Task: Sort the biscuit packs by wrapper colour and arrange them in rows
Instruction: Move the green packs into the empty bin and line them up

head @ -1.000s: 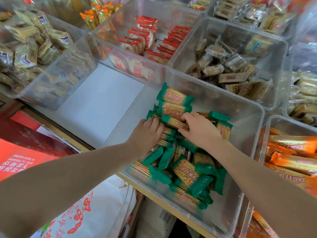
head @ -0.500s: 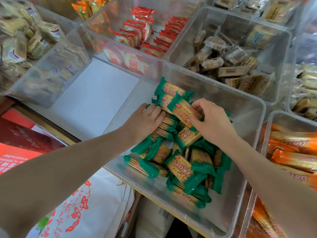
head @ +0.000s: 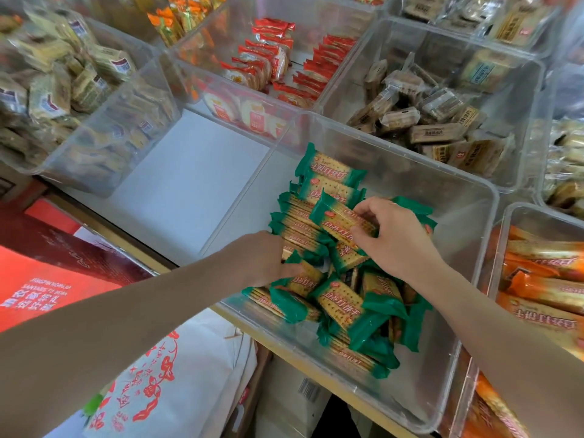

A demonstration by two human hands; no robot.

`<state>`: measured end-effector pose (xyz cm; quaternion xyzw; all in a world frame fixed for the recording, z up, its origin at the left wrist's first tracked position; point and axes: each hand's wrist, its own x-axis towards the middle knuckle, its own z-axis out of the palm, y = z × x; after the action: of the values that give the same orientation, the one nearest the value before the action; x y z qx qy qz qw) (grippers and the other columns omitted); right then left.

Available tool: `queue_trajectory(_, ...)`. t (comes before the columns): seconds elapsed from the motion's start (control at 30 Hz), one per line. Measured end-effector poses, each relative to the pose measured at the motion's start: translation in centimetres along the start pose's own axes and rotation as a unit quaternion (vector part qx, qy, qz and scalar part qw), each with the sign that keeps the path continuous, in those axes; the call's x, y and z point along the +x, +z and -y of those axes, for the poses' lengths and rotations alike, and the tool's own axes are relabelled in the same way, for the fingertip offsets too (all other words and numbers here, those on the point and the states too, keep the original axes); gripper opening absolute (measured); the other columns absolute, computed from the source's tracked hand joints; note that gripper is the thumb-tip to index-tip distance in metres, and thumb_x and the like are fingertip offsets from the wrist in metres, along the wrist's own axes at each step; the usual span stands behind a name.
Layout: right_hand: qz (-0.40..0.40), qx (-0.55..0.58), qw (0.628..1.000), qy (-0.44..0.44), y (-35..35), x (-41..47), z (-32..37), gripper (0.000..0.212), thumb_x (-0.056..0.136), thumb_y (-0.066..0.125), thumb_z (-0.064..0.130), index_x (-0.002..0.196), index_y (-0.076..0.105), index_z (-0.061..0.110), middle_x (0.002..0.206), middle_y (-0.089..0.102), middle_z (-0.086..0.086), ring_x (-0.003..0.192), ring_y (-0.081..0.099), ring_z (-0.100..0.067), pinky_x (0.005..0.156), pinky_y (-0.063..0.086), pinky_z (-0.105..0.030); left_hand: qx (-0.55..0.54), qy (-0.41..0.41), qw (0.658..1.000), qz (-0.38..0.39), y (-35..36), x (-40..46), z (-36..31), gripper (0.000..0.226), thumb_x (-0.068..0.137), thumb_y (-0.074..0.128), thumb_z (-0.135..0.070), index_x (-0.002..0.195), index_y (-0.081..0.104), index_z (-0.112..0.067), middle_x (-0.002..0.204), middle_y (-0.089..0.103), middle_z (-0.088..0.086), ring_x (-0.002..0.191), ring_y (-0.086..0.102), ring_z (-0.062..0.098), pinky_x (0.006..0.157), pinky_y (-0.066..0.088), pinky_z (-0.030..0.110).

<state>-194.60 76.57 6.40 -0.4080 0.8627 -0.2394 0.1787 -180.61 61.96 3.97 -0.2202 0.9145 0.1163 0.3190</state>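
Right hand (head: 396, 240) curled, thumb and fingertips pinching one green pack (head: 339, 218) by its right end, lifted above heap in middle of clear bin (head: 467, 279). Left hand (head: 264, 259) half closed, fingers bent onto green packs stacked on edge along bin's left wall; grip not clear. Two flat green packs (head: 328, 177) near bin's far wall. Loose heap at near edge, roughly ten, overlapping, exact count unclear

1. A white shelf top (head: 189, 184) with a wooden front edge carries clear plastic bins.
2. The green-pack bin (head: 467, 210) sits at its front edge.
3. Behind it, the red-pack bin (head: 227, 86) and brown-pack bin (head: 531, 90).
4. Left of it, bare surface, then a bin of seemingly olive packs (head: 104, 159).
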Motion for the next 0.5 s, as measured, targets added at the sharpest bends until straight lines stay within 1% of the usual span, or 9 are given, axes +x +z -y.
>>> queue_trajectory(0.07,0.006,0.001,1.0,-0.01,0.4,-0.2,0.2,0.023,0.088,0.059,0.025,0.111,0.056,0.02,0.1,0.056,0.008,0.089,0.052,-0.008,0.079,0.048,-0.028,-0.019,-0.019,0.999,0.022,0.7,0.2,-0.1,0.07,0.084,0.042,-0.067,0.125,0.047,-0.01,0.103,0.063,0.003,0.083,0.056,0.017,0.071,0.044,0.026)
queue_trajectory(0.1,0.012,0.0,1.0,-0.014,0.5,-0.3,0.3,0.023,0.088,0.058,0.025,0.111,0.056,0.02,0.099,0.056,0.009,0.089,0.052,-0.008,0.078,0.048,-0.028,-0.049,-0.009,0.998,0.024,0.9,0.3,-0.1,0.069,0.083,0.044,-0.066,0.126,0.046,-0.012,0.105,0.063,0.002,0.085,0.056,0.017,0.074,0.045,0.026)
queue_trajectory(0.17,0.026,-0.006,1.0,-0.018,0.9,-0.6,0.5,0.023,0.089,0.057,0.026,0.111,0.056,0.021,0.101,0.056,0.009,0.088,0.053,-0.008,0.076,0.049,-0.028,-0.137,0.037,0.99,0.018,1.1,0.6,-0.1,0.06,0.084,0.054,-0.057,0.127,0.049,-0.016,0.11,0.062,-0.003,0.092,0.058,0.016,0.083,0.048,0.028)
queue_trajectory(0.2,0.032,-0.011,0.999,-0.018,1.0,-0.7,0.5,0.022,0.089,0.057,0.027,0.111,0.055,0.022,0.102,0.057,0.009,0.089,0.054,-0.009,0.076,0.05,-0.03,-0.159,0.056,0.986,0.011,1.1,0.7,0.0,0.055,0.084,0.058,-0.051,0.127,0.05,-0.018,0.112,0.062,-0.004,0.096,0.059,0.017,0.087,0.049,0.03)
queue_trajectory(0.27,0.037,-0.014,0.999,-0.019,1.0,-0.9,0.5,0.022,0.089,0.056,0.027,0.11,0.055,0.023,0.101,0.056,0.01,0.089,0.054,-0.008,0.075,0.05,-0.03,-0.136,0.065,0.988,-0.017,0.5,0.3,0.3,0.044,0.084,0.064,-0.042,0.118,0.055,-0.016,0.102,0.064,-0.002,0.091,0.06,0.019,0.083,0.051,0.035)
queue_trajectory(0.33,0.035,0.003,0.999,-0.019,0.9,-0.9,0.4,0.02,0.088,0.057,0.026,0.108,0.055,0.025,0.098,0.055,0.012,0.086,0.052,-0.006,0.073,0.047,-0.024,-0.098,0.07,0.991,-0.057,-0.3,-0.5,1.0,0.036,0.084,0.065,-0.034,0.113,0.055,-0.015,0.089,0.06,-0.002,0.08,0.056,0.016,0.074,0.049,0.031)
queue_trajectory(0.37,0.037,0.019,0.999,-0.014,0.9,-0.9,0.4,0.018,0.088,0.058,0.025,0.105,0.053,0.026,0.096,0.055,0.013,0.082,0.052,-0.004,0.069,0.045,-0.02,-0.095,0.077,0.99,-0.075,-0.7,-0.9,1.4,0.033,0.085,0.065,-0.03,0.113,0.056,-0.015,0.088,0.059,-0.002,0.078,0.053,0.014,0.071,0.046,0.027)
queue_trajectory(0.43,0.048,0.087,0.995,0.009,0.9,-0.9,0.8,0.013,0.088,0.058,0.021,0.098,0.052,0.027,0.089,0.056,0.014,0.074,0.051,-0.002,0.062,0.041,-0.015,-0.121,0.088,0.983,-0.107,-1.5,-1.8,1.7,0.03,0.086,0.064,-0.025,0.113,0.058,-0.014,0.09,0.06,-0.003,0.075,0.051,0.01,0.067,0.04,0.02)
queue_trajectory(0.5,0.065,0.211,0.975,0.028,1.1,-1.1,1.1,0.01,0.088,0.056,0.012,0.092,0.055,0.021,0.084,0.059,0.004,0.072,0.052,-0.01,0.066,0.043,-0.023,-0.188,0.081,0.97,-0.132,-2.0,-2.5,1.7,0.028,0.086,0.065,-0.026,0.111,0.056,-0.016,0.091,0.058,-0.005,0.073,0.05,0.006,0.065,0.037,0.019)
